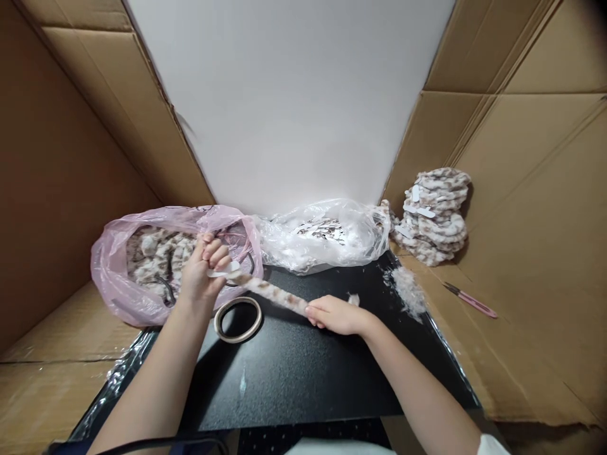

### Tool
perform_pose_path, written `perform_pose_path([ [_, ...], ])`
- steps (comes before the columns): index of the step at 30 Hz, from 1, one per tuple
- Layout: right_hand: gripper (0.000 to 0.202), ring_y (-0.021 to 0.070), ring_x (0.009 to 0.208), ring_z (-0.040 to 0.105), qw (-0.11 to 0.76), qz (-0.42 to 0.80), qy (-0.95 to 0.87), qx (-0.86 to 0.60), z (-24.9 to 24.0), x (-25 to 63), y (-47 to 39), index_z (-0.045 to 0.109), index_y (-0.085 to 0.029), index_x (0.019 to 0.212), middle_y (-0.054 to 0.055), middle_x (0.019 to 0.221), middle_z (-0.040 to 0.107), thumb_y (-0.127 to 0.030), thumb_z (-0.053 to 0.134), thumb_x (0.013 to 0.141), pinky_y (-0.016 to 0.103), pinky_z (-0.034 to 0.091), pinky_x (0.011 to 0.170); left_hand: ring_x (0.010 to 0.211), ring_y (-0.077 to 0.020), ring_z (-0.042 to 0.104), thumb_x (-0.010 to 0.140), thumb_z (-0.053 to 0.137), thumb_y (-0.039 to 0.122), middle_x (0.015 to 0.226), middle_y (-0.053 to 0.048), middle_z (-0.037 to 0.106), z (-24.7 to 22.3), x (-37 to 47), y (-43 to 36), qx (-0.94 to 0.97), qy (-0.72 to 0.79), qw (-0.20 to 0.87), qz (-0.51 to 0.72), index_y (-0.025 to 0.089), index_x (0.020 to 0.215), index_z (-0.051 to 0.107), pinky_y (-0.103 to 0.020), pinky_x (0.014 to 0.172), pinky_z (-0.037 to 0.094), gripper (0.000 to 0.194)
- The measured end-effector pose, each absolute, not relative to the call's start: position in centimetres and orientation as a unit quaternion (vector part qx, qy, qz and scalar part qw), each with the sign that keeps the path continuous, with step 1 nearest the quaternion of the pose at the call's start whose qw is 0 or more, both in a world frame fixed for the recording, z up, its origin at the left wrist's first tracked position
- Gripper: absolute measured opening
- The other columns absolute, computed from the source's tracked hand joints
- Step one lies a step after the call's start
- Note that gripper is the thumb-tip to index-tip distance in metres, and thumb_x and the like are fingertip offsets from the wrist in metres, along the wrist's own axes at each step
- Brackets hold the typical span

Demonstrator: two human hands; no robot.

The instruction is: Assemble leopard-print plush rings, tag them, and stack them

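A fluffy white band with brown spots (275,294) is stretched between my two hands above the black tabletop. My left hand (206,272) is closed in a fist around its left end, where a white tag (224,270) sticks out. The band's right end is pinched in my right hand (336,315), between thumb and fingers. Just below the left part of the band lies a roll of tape (218,322) on the table. Behind my left hand is a pink plastic bag (107,259) full of similar fluffy pieces (156,253).
A clear plastic bag (284,249) holding many small white pieces lies at the back. To the right are a stack of fluffy bands (439,218) with white tags, a heap of loose fluff (408,292) and pink-handled thread snips (474,303). Cardboard walls (535,208) enclose the table (294,379).
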State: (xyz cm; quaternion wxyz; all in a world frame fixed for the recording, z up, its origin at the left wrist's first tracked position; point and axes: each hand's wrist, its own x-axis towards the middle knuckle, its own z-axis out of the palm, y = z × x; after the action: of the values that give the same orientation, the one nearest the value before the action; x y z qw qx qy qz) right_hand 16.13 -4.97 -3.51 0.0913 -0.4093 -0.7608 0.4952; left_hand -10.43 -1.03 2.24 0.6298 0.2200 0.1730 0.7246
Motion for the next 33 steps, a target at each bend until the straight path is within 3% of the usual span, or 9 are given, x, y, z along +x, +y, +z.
perform_pose_path([
  [6,0.032,0.0056,0.039,0.037,-0.035,0.560,-0.668,-0.489,-2.7,20.0,-3.7,0.047,-0.017,0.063,-0.005,0.055,0.044,-0.030,0.041,0.092,0.019,0.035,0.040,0.030,-0.0036,0.025,0.104,0.017,0.025,0.043,0.010,0.027,2.5,-12.4,-0.7,0.235,0.182,0.611,0.733,0.016,0.071,0.044,-0.013,0.030,0.018,0.044],
  [10,0.034,0.0077,0.040,0.043,-0.042,0.532,-0.685,-0.497,-2.6,20.8,-3.5,0.055,-0.016,0.061,-0.004,0.050,0.047,-0.037,0.049,0.088,0.021,0.037,0.042,0.033,-0.0034,0.022,0.094,0.045,0.016,0.046,0.010,0.026,1.2,-10.1,-1.0,0.306,0.260,0.671,0.624,0.017,0.066,0.042,-0.012,0.033,0.017,0.028],
  [12,0.030,0.0106,0.050,0.052,0.040,0.501,-0.718,-0.481,-2.6,20.4,-3.5,0.061,-0.016,0.068,-0.001,0.058,0.056,-0.039,0.054,0.086,0.022,0.042,0.051,0.035,-0.0025,0.020,0.087,0.057,0.018,0.047,0.011,0.027,0.0,-8.2,-1.5,0.354,0.291,0.717,0.525,0.017,0.064,0.041,-0.010,0.034,0.017,0.028],
  [14,0.021,0.0139,0.067,0.058,0.191,0.437,-0.741,-0.473,-2.7,19.5,-3.5,0.065,-0.017,0.078,0.002,0.074,0.064,-0.035,0.058,0.083,0.025,0.046,0.063,0.037,-0.0020,0.022,0.084,0.063,0.031,0.049,0.010,0.031,-1.1,-6.1,-2.3,0.392,0.301,0.750,0.438,0.016,0.069,0.046,-0.010,0.036,0.020,0.027],
  [18,0.019,0.0172,0.085,0.061,0.435,0.366,-0.705,-0.424,-3.6,16.6,-4.1,0.067,-0.019,0.097,0.004,0.091,0.066,-0.027,0.063,0.080,0.030,0.048,0.078,0.038,-0.0028,0.027,0.084,0.061,0.046,0.055,0.006,0.045,-2.9,-3.0,-4.0,0.445,0.316,0.760,0.353,0.016,0.101,0.054,-0.012,0.037,0.021,0.035],
  [25,0.010,0.0144,0.074,0.058,0.491,0.460,-0.630,-0.388,-5.3,13.4,-5.3,0.066,-0.019,0.078,0.001,0.081,0.058,-0.028,0.066,0.077,0.027,0.050,0.069,0.038,-0.0056,0.034,0.085,0.055,0.045,0.055,0.007,0.049,-4.1,-1.9,-5.0,0.420,0.333,0.766,0.353,0.023,0.123,0.041,-0.014,0.039,0.025,0.047],
  [29,0.018,0.0140,0.067,0.057,0.514,0.516,-0.559,-0.397,-5.6,13.5,-5.1,0.061,-0.020,0.075,0.000,0.078,0.057,-0.036,0.067,0.075,0.027,0.050,0.063,0.061,-0.0136,0.059,0.070,0.056,0.028,0.082,0.000,0.061,-4.2,-2.0,-5.0,0.400,0.305,0.770,0.393,0.023,0.114,0.044,-0.027,0.059,0.048,0.046],
  [31,0.022,0.0139,0.066,0.057,0.529,0.539,-0.515,-0.405,-5.6,13.6,-4.9,0.060,-0.020,0.077,-0.001,0.075,0.058,-0.039,0.068,0.074,0.027,0.051,0.063,0.079,-0.0165,0.062,0.063,0.056,0.019,0.095,-0.002,0.062,-4.2,-2.0,-4.9,0.432,0.334,0.727,0.416,0.022,0.107,0.048,-0.030,0.071,0.050,0.045],
  [33,0.024,0.0135,0.066,0.057,0.547,0.554,-0.480,-0.405,-5.6,13.6,-4.8,0.060,-0.019,0.078,-0.001,0.073,0.060,-0.040,0.070,0.071,0.028,0.051,0.066,0.085,-0.0156,0.060,0.061,0.060,0.015,0.094,-0.001,0.061,-4.1,-2.2,-4.7,0.499,0.400,0.626,0.446,0.020,0.096,0.052,-0.027,0.074,0.048,0.036],
])
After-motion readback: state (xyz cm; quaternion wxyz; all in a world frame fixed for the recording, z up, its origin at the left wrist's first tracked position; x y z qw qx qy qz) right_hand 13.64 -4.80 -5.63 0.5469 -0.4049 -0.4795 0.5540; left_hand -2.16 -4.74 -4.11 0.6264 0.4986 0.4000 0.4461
